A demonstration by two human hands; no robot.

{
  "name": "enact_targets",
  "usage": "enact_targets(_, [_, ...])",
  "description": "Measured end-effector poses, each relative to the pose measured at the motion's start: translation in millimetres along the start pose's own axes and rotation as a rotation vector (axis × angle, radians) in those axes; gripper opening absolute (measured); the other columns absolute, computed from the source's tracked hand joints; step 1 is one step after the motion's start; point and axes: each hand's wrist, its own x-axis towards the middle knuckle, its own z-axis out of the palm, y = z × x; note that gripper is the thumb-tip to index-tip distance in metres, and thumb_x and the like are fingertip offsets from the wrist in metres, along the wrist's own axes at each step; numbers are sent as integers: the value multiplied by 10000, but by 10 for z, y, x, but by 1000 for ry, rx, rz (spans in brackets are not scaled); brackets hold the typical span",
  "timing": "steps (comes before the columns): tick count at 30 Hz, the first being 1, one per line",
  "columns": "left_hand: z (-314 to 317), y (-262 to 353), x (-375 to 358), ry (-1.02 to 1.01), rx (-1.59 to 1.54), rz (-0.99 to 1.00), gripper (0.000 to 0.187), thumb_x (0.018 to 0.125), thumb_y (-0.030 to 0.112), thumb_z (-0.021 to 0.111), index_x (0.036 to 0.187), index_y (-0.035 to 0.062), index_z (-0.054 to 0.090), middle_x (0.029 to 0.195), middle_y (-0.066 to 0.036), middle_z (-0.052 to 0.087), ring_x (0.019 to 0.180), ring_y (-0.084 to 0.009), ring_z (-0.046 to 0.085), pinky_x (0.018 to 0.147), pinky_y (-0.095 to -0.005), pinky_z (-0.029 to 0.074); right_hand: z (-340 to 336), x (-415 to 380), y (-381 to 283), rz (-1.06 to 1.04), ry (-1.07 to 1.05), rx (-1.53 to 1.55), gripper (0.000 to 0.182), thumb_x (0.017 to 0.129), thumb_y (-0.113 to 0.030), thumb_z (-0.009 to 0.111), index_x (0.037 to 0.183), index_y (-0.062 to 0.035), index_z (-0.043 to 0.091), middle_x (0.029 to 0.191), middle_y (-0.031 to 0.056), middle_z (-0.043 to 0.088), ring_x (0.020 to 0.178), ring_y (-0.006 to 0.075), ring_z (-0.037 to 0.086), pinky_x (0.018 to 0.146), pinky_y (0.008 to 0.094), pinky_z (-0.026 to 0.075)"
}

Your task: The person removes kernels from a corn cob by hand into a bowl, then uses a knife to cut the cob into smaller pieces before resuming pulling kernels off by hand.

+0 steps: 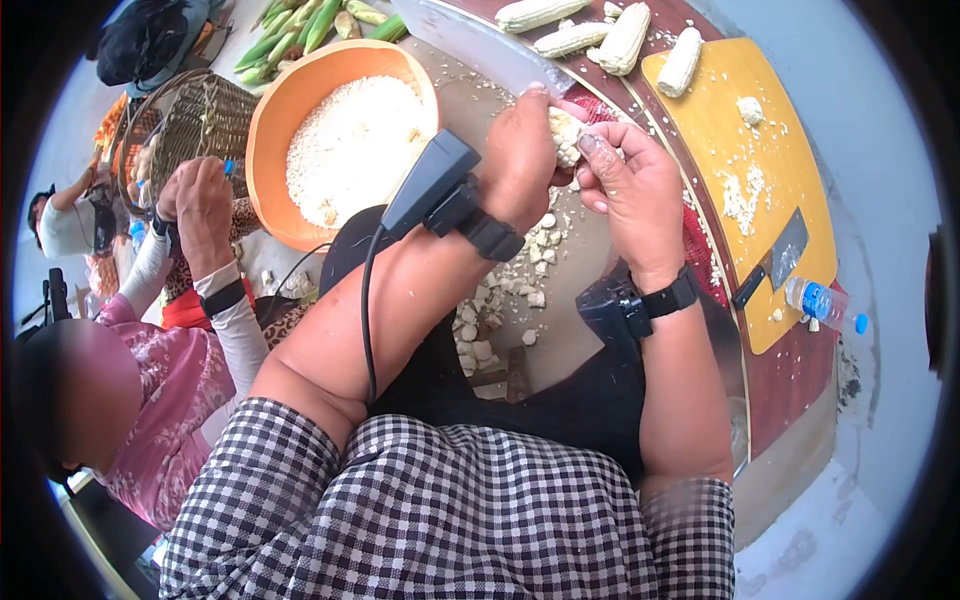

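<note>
A short piece of pale corn cob (565,137) is between my two hands, above the floor and beside the table's edge. My left hand (522,155) is closed around its left side. My right hand (630,185) pinches at its right side with thumb and fingers, the thumb speckled with bits. Left of my left hand stands an orange basin (268,160) holding a heap of pale kernels (350,150). Several peeled cobs (623,40) lie at the back of the table, and one more (681,62) rests on the yellow cutting board (800,165).
A cleaver (788,250) and a water bottle (822,302) lie on the board's near part. Cob pieces (485,315) litter the floor. A wicker basket (215,120) and green corn ears (300,30) are behind. A co-worker (180,380) sits at left, another person (70,215) farther off.
</note>
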Motion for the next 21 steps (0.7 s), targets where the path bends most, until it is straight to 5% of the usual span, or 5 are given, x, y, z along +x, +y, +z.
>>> enact_targets(4, [-7,10,-5,-5,71,-3,380,981,339,327,946,46,567,792,-92,606,611,-175,590,480,-290,462,25,0,9,-7,25,1,175,907,-135,620,991,11,575,710,39,563,582,59,501,476,175,403])
enact_targets(21, [-23,61,5,-32,79,10,398,988,334,319,907,31,564,749,-91,603,543,-162,568,474,-274,472,7,35,59,48,-31,234,187,903,-142,620,981,20,570,725,41,555,591,65,485,475,176,382])
